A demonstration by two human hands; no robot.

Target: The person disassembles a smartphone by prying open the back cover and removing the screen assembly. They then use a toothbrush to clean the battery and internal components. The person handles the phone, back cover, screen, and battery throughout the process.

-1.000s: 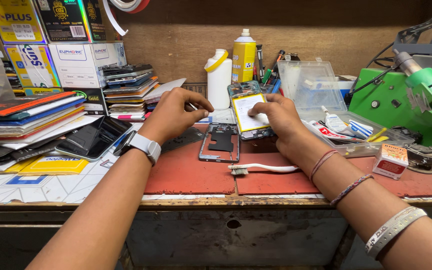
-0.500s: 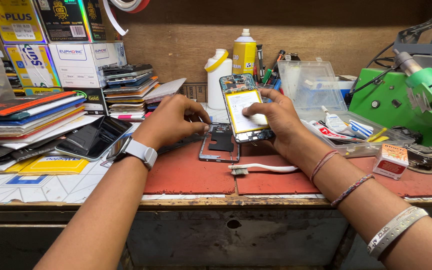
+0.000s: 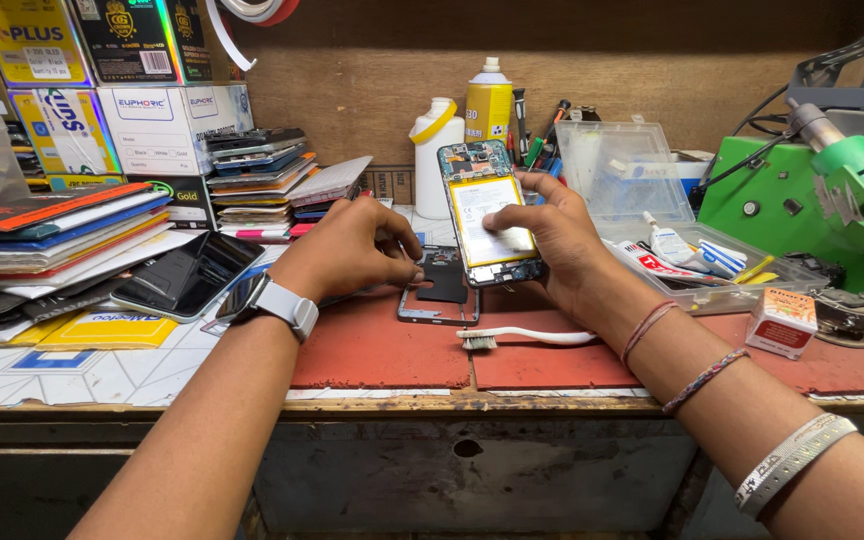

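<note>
My right hand holds an opened phone body tilted upright above the bench, its battery and circuit board facing me. My left hand, with a watch on its wrist, rests on the red mat, fingertips touching the edge of a separate phone frame that lies flat there. A white toothbrush lies on the mat just in front of both.
Stacks of flat packages and phone screens fill the left. A white bottle and yellow bottle stand at the back. A clear parts box, a small red box and a green machine sit at right.
My right hand has lifted the opened phone body off the bench and tilted it up. My left hand has stayed beside the flat frame.
</note>
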